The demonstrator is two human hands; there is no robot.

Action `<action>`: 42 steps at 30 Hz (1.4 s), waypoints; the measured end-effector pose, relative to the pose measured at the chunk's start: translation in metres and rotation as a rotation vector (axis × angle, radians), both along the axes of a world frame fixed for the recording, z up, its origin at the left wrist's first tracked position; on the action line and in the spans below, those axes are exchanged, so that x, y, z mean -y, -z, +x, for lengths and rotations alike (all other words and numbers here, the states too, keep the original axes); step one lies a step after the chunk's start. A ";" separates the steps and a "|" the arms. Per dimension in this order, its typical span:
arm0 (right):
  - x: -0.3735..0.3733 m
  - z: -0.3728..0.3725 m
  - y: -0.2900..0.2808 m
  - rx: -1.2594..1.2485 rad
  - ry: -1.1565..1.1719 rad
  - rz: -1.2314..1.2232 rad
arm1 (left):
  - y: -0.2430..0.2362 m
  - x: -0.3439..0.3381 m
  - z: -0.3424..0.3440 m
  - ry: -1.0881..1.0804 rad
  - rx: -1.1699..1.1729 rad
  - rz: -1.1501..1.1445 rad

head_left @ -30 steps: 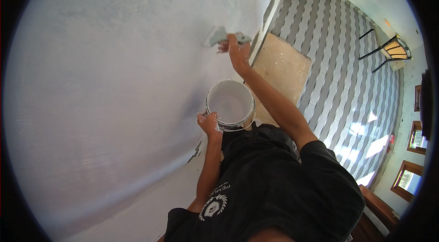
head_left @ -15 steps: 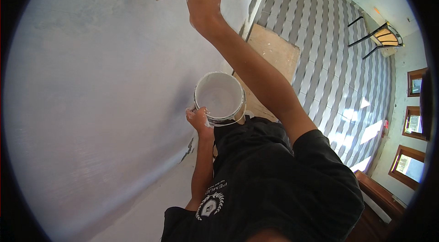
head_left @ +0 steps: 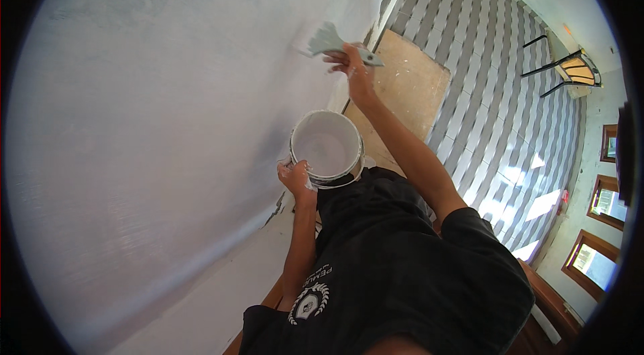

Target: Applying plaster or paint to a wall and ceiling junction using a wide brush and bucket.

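A wide, pale grey-green paintbrush (head_left: 329, 41) is gripped by its handle in my right hand (head_left: 357, 76). Its bristles point left toward the white wall (head_left: 168, 120) and lie close to its surface; whether they touch it I cannot tell. Below, my left hand (head_left: 295, 177) is closed on the near-left rim of a white paint bucket (head_left: 327, 143) with a wire handle hanging at its side. Whitish paint shows inside the bucket. White smears mark the fingers and wrist of my left hand.
A brown board (head_left: 409, 80) lies on the grey-and-white patterned floor (head_left: 483, 100) to the right of the wall. A black-framed chair (head_left: 578, 72) stands at the far right. Wooden-framed windows (head_left: 592, 261) line the right-hand wall. A dark wooden piece (head_left: 553, 294) is at lower right.
My right hand has come down and to the right with the paintbrush, from high on the wall to above the bucket. My left hand still holds the bucket in nearly the same place.
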State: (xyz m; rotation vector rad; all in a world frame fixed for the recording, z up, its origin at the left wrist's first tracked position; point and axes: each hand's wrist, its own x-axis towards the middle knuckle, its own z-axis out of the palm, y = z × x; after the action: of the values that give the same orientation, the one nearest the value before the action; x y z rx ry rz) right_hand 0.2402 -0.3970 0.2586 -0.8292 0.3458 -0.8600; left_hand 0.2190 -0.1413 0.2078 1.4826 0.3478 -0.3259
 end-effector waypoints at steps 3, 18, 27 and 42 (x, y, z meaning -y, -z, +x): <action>0.009 -0.010 0.035 -0.154 0.044 0.085 | 0.001 0.001 0.000 -0.020 0.037 -0.016; -0.011 0.036 -0.114 0.026 0.173 -0.018 | 0.001 -0.001 0.000 -0.013 0.063 -0.011; -0.028 0.035 -0.268 0.177 0.173 -0.162 | -0.014 0.008 -0.003 -0.006 0.081 -0.059; 0.000 0.061 -0.324 0.538 0.083 -0.189 | 0.021 -0.007 -0.002 -0.014 0.132 -0.004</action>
State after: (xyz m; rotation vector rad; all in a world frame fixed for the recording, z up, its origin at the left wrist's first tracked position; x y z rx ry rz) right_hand 0.3016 -0.3967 0.5828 -0.7259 -0.1780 -1.1668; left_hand 0.2173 -0.1344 0.1868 1.4886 0.2516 -0.2157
